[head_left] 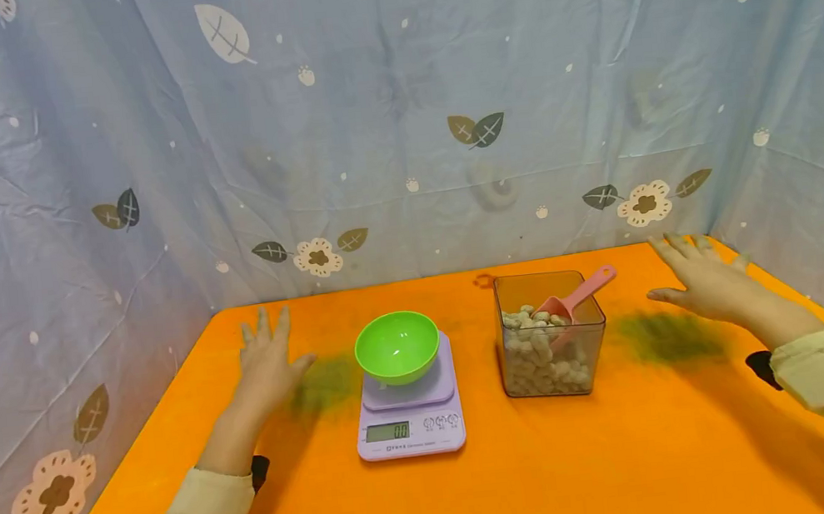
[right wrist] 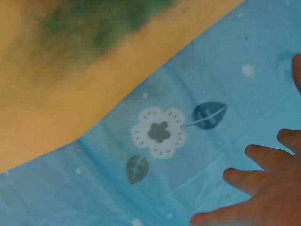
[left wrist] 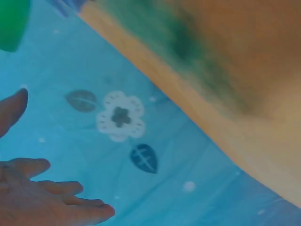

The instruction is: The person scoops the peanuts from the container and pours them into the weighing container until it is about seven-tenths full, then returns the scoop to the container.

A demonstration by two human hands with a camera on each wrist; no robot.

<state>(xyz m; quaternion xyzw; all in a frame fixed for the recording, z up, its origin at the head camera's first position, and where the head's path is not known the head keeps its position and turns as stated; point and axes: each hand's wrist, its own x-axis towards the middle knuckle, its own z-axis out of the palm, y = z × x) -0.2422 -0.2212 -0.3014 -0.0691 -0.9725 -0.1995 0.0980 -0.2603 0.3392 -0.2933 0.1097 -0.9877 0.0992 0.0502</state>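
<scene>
My left hand (head_left: 267, 366) is spread with nothing in it, left of a lilac kitchen scale (head_left: 413, 434). On the scale sits a bright green bowl (head_left: 399, 346), and the display reads 0.0. My right hand (head_left: 708, 280), fingers also spread, holds nothing at the right side of the table. Between the hands, right of the scale, stands a clear square container (head_left: 554, 359) partly filled with peanuts in shells (head_left: 531, 353). A pink scoop (head_left: 574, 297) leans in it, its handle over the right rim. Both wrist views show straight, parted fingers (left wrist: 66, 187) (right wrist: 263, 162).
An orange tabletop (head_left: 408, 509) lies beneath everything, with blurry green patches (head_left: 669, 336) on it. Blue curtains (head_left: 394, 83) with leaf and flower prints hang behind and at both sides.
</scene>
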